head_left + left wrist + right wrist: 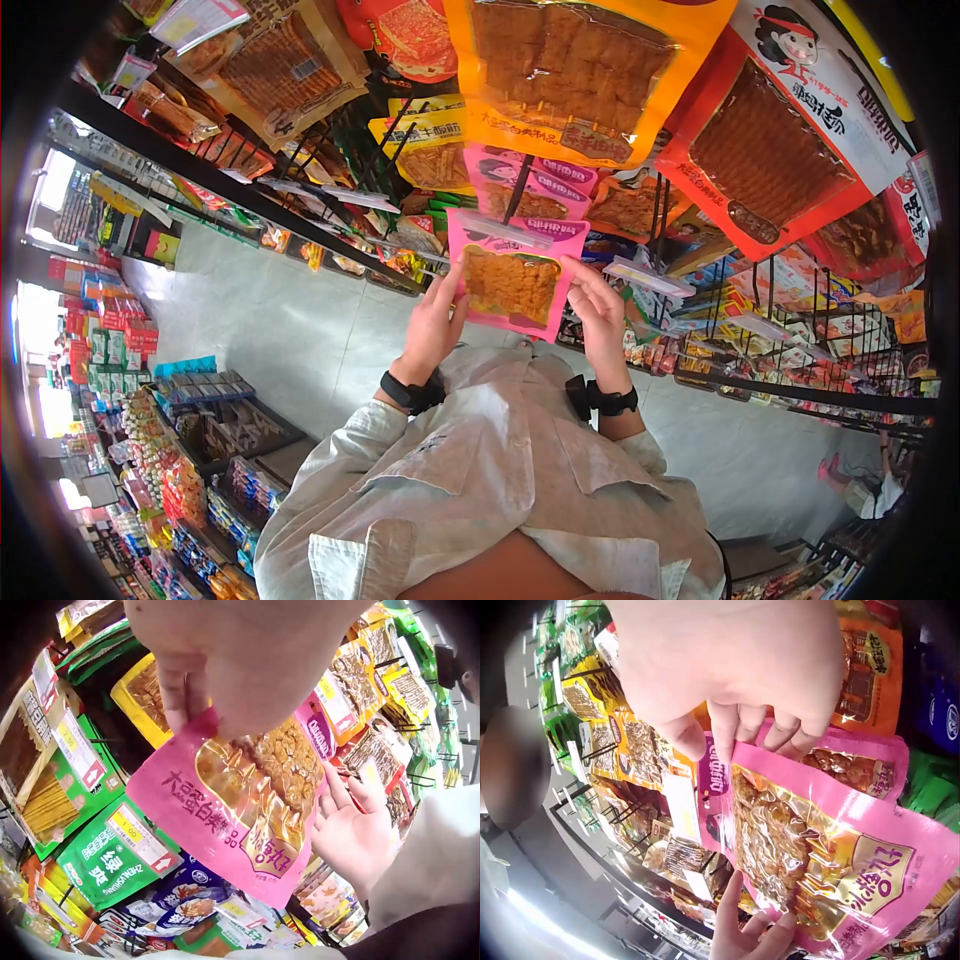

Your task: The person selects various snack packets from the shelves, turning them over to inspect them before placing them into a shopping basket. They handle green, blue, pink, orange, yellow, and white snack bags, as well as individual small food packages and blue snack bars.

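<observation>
A pink snack packet [512,285] with a clear window over brown, lumpy food is held upright in front of the shelf hooks. My left hand [435,318] pinches its left edge, seen close at the top of the left wrist view. On the opposite side my right hand [600,318] grips the edge near the upper corner, fingers curled over it in the right wrist view [735,667]. More pink packets [530,190] hang on a hook just behind the held one.
Large orange [570,140] and red-and-white [770,150] snack bags hang overhead. Price tags [645,277] stick out at the hook ends. Green packets [120,855] hang lower on the rack. Grey floor [270,310] and stocked shelves [190,480] lie to the left.
</observation>
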Demonstrator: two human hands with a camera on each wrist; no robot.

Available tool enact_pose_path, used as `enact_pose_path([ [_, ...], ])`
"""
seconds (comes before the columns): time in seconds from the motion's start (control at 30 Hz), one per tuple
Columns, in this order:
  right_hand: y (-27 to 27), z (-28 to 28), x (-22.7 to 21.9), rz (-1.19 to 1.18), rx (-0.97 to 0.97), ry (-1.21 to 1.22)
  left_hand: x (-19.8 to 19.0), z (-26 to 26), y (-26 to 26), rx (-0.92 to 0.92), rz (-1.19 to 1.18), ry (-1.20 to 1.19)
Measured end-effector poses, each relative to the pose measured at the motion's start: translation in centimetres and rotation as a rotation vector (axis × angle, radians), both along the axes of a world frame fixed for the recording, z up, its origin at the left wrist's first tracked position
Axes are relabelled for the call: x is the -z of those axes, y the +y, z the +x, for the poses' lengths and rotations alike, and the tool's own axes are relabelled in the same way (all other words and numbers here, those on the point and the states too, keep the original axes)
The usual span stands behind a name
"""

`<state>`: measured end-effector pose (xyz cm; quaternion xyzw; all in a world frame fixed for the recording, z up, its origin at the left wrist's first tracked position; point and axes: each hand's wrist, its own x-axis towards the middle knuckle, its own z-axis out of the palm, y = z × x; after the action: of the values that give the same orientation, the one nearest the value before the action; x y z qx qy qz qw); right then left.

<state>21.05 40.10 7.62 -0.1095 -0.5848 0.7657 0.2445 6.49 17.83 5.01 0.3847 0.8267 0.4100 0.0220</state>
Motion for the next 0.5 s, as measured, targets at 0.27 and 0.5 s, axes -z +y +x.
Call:
enact_pose_path([
  [0.27,-2.0,-0.3,-0.5,0.074,0.077,0.054,-0.9,-1.2,-1.1,0.084,0.035,-0.031],
  [0.5,-3.5,-1.8,-2.2,0.113,0.269,-0.035,-2.3,-3.9,-0.3,0.255,0.077,0.000],
])
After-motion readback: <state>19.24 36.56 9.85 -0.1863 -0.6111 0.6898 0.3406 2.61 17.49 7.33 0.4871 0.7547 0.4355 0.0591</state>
